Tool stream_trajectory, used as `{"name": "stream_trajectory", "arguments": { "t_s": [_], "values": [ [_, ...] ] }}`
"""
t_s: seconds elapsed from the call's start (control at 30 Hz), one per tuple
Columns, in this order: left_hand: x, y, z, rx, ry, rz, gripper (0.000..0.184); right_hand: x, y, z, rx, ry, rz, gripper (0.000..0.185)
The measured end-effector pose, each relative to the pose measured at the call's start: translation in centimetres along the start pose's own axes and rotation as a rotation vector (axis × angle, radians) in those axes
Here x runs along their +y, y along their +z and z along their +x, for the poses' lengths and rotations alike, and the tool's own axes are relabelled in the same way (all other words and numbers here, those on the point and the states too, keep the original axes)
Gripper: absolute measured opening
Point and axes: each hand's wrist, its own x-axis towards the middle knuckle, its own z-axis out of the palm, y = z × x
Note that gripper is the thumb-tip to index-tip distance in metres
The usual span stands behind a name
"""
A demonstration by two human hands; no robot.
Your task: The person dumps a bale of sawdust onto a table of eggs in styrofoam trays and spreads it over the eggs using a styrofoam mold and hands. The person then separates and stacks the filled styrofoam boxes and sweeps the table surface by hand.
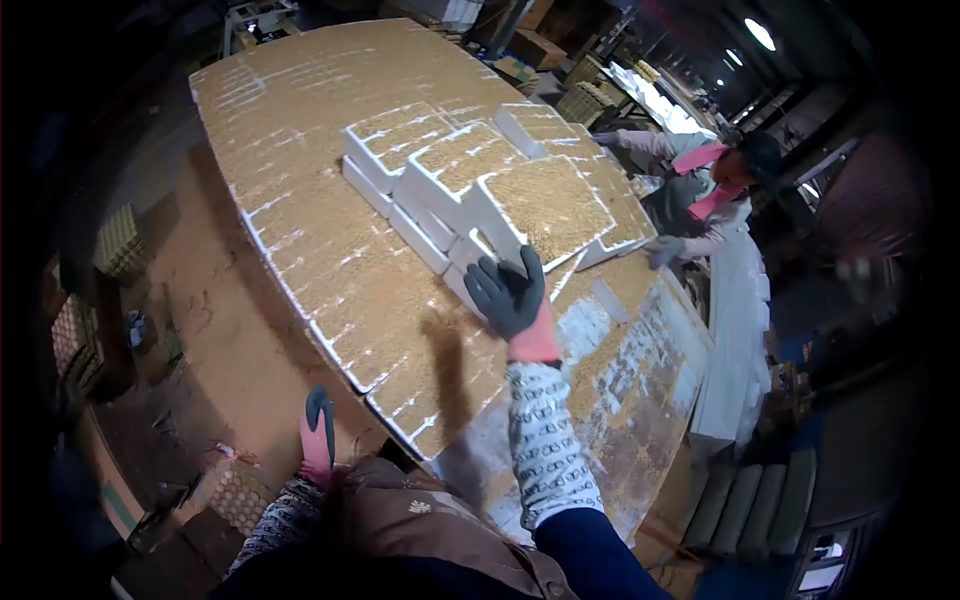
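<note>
My right hand (507, 293), in a dark grey glove with a pink cuff, is raised over the table with its fingers spread. Its fingertips overlap the near edge of a white box (545, 210) topped with brown granular material; whether they touch it I cannot tell. Beside that box, another white-sided box (450, 165) and a further one (390, 140) rest on a lower layer of white boxes (418, 238). My left hand (318, 430), gloved in grey and pink, hangs off the table's near left side, fingers stretched out, holding nothing visible.
Rows of brown-topped, white-edged blocks (300, 130) cover much of the large table. Its near right board (625, 400) is strewn with brown grains and white patches. A co-worker (700, 190) stands at the right edge, gloved hands by the boxes. Grey rolls (750, 510) lie at lower right.
</note>
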Motion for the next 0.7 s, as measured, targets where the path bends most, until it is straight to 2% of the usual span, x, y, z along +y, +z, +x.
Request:
{"name": "stream_trajectory", "arguments": {
  "t_s": [0.03, 0.1, 0.17, 0.23, 0.3, 0.37, 0.4, 0.43, 0.5, 0.53, 0.6, 0.63, 0.7],
  "values": [
    [0.6, -2.0, -0.3, 0.053, -0.048, -0.031, 0.038, 1.6, -0.9, -1.8, -0.079, -0.088, -0.190, 0.053],
    [0.3, -6.0, -0.2, 0.082, -0.046, -0.023, 0.039, 3.8, -1.5, -5.4, -0.191, -0.068, -0.229, 0.040],
    [-2.0, -12.4, -0.1, 0.084, 0.008, 0.118, 0.038, 11.2, -6.4, -6.6, -0.136, 0.174, -0.303, 0.044],
    [-0.2, -14.1, -0.7, 0.068, -0.041, 0.186, 0.037, 16.8, -7.9, -8.8, -0.209, 0.457, -0.075, 0.045],
    [1.9, -14.5, -0.3, 0.057, -0.061, 0.254, 0.036, 21.1, -7.0, -10.6, -0.169, 0.627, -0.051, 0.047],
    [6.8, -13.1, 0.6, -0.007, -0.058, 0.545, 0.037, 24.7, -4.1, -10.7, -0.096, 0.742, 0.049, 0.046],
    [6.7, -13.7, 2.1, -0.027, 0.116, 0.679, 0.038, 25.8, -2.4, -10.4, -0.130, 0.744, 0.006, 0.046],
    [8.3, -14.3, 3.9, -0.144, 0.236, 0.752, 0.038, 27.3, -1.3, -9.6, -0.179, 0.735, -0.116, 0.046],
    [9.0, -17.2, 8.0, -0.248, 0.374, 1.060, 0.038, 30.0, 1.3, -6.8, -0.225, 0.792, -0.248, 0.047],
    [8.6, -19.0, 10.4, -0.229, 0.381, 1.058, 0.038, 31.4, 2.3, -4.9, -0.259, 0.822, -0.306, 0.048],
    [8.0, -22.7, 15.7, -0.244, 0.088, 0.735, 0.039, 34.2, 2.9, -0.4, -0.278, 0.728, -0.413, 0.046],
    [9.2, -24.3, 18.2, -0.241, 0.092, 0.732, 0.039, 36.5, 1.8, 2.6, -0.238, 0.679, -0.455, 0.044],
    [12.3, -27.3, 23.0, -0.148, 0.109, 0.709, 0.037, 37.6, 2.9, 7.0, -0.389, 0.275, -1.370, 0.036]
  ]
}}
